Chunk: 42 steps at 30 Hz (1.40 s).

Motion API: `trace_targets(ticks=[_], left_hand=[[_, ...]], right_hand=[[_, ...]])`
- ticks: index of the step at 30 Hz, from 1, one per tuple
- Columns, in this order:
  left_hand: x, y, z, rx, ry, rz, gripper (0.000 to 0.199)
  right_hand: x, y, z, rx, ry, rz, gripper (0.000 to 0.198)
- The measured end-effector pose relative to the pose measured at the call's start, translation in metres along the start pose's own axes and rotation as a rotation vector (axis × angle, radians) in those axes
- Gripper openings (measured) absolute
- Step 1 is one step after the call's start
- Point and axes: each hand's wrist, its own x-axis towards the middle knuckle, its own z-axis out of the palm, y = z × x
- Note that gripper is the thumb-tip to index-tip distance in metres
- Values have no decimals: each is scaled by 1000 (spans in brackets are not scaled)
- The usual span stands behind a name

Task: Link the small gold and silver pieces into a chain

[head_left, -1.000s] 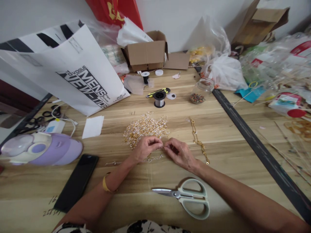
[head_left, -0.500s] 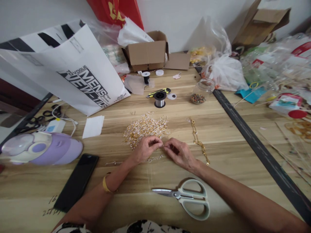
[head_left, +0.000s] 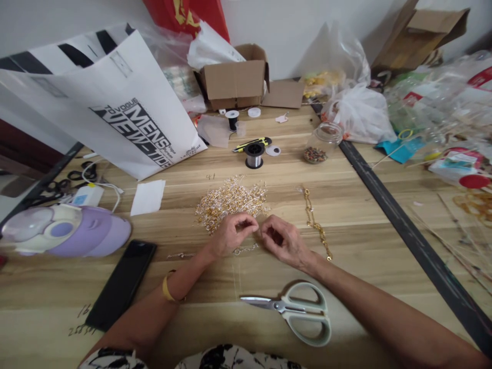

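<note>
My left hand [head_left: 233, 233] is pinched at the near edge of a heap of small gold and silver-coloured beaded pieces [head_left: 226, 201]. Facing it, fingertips almost meeting, my right hand [head_left: 282, 240] is curled in a pinch too. Whatever sits between the fingers is too small to make out. A thin silver chain [head_left: 246, 249] with a ring lies on the table, partly hidden under my left wrist. To the right of my right hand a gold chain [head_left: 315, 224] lies stretched out. Scissors with pale green handles [head_left: 292, 310] rest in front of my forearms.
Behind the heap stand a wire spool [head_left: 254, 155], a yellow cutter [head_left: 251, 144] and a glass jar of beads [head_left: 321, 143]. At left are a phone [head_left: 122, 284], a purple bottle [head_left: 88, 230] and a large paper bag [head_left: 126, 107]. Plastic bags [head_left: 357, 113] crowd the back right.
My hands stay in nearly the same spot. My right fingers have curled in more, and the fingertips have drawn slightly apart. The view has shifted a little.
</note>
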Motion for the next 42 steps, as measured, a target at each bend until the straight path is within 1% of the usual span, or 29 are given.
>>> trace_targets(ticks=[3,6,8,12,14,16,22,27,30,33,35,38,42], left_hand=[[0,1,-1,-74,14,-29,12],[-1,1,-2,-104,18,-25,11],[-1,1,-2,-109,16,-12,11],[-1,3,-1,-72,10,-10,11],[-1,4,0,-36,13,-5,11],[-1,3,0,-13,19,8,11],[-1,-1,1,-2,39,52,11],[-1,-4,0,107,36,108,9],[-1,-9,-1,238,-12,181,4],[-1,-14,-3,416,-126,298,3],[-1,-15,-4,498,-202,342,5],[-2,-12,-5,554,-267,346,5],[-3,-8,-3,582,-291,337,7]], right_hand=[[1,-1,-1,-2,-5,-23,6],[2,-4,-3,7,8,-40,10],[2,-6,-4,34,17,-12,11],[0,-5,-2,91,12,86,15],[-2,-2,0,96,14,100,12],[-2,1,1,83,24,95,8],[0,3,0,45,60,47,11],[5,2,-3,50,102,0,10],[6,5,-2,54,132,17,9],[5,7,-2,52,141,33,10],[5,7,-1,54,132,49,11],[5,5,-1,57,121,73,11],[7,4,-1,67,124,93,10]])
